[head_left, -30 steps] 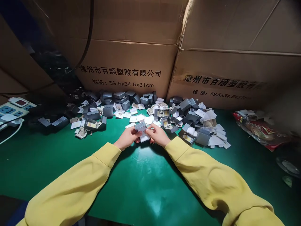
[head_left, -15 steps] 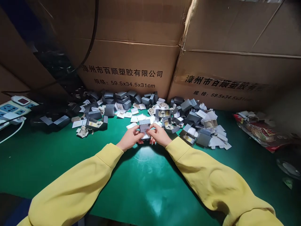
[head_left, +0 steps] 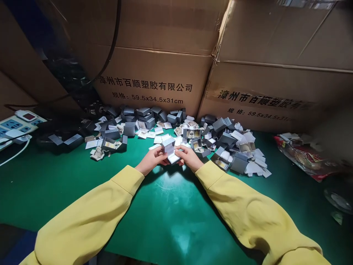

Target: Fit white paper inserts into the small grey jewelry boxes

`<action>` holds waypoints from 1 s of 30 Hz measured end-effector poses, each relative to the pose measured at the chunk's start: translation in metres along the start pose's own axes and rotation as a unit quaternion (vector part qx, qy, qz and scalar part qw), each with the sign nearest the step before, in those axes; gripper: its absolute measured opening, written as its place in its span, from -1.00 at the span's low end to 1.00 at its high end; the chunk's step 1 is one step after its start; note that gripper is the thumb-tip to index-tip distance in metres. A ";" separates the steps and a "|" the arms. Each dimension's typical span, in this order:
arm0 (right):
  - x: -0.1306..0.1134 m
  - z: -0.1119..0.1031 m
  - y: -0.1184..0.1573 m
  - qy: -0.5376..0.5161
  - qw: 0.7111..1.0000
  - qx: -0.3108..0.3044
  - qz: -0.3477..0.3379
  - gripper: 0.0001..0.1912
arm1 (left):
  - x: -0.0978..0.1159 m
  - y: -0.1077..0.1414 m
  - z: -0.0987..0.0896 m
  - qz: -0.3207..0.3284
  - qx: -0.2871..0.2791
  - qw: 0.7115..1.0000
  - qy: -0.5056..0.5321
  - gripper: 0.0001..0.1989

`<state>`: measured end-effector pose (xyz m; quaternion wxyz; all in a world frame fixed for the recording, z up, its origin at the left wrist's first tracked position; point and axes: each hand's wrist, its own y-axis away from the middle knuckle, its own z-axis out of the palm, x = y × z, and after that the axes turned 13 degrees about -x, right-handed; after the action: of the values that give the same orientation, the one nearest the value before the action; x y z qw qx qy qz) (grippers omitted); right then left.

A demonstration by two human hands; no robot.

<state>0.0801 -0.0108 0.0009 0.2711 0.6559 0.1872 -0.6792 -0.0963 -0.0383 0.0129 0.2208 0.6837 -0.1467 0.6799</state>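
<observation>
A small grey jewellery box [head_left: 170, 148] with a white inside is held between my two hands, its lid raised. My left hand [head_left: 153, 159] grips its left side, thumb toward the inside. Around its right side are the closed fingers of my right hand [head_left: 188, 156]. The box is tilted a little and lifted over the green table [head_left: 171, 206]. Just behind lie white card pieces [head_left: 161, 139]. Beyond these is a pile of similar grey boxes [head_left: 146, 119], some standing open with gold-coloured parts inside.
More open boxes and white inserts [head_left: 255, 160] lie to the right. Large cardboard cartons [head_left: 149, 66] form a wall at the back. At the far left sits a power strip [head_left: 16, 127] with cables. A red plastic bag [head_left: 306, 156] lies at the right.
The box has turned and tilted in my hands, so its white inside shows more. My right thumb has drawn back from inside it to its right edge. The view has shifted slightly.
</observation>
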 end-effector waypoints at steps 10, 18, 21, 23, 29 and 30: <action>-0.002 0.005 0.001 0.081 0.997 -0.016 -0.009 -0.76 | -0.009 -0.003 0.007 -0.024 0.032 0.994 -0.099 -0.52; 0.005 0.003 -0.002 0.126 0.991 0.016 -0.045 -0.69 | -0.011 0.000 0.000 -0.004 -0.019 0.991 -0.135 -0.53; 0.004 0.001 -0.001 0.087 0.996 0.004 -0.015 -0.67 | -0.010 0.001 -0.002 0.029 -0.054 0.987 -0.147 -0.47; 0.003 0.001 -0.001 0.075 0.997 0.004 -0.008 -0.65 | -0.009 0.002 -0.004 0.043 -0.058 0.984 -0.165 -0.46; -0.001 0.001 0.001 0.055 0.998 -0.005 0.002 -0.63 | -0.010 -0.001 -0.011 0.089 -0.047 0.983 -0.154 -0.42; -0.001 0.001 0.001 0.045 0.999 -0.012 0.010 -0.63 | -0.011 -0.002 -0.012 0.083 -0.047 0.987 -0.128 -0.38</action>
<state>0.0801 -0.0121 0.0025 0.2772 0.6844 0.2004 -0.6439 -0.1058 -0.0319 0.0015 0.1747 0.7395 -0.2617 0.5951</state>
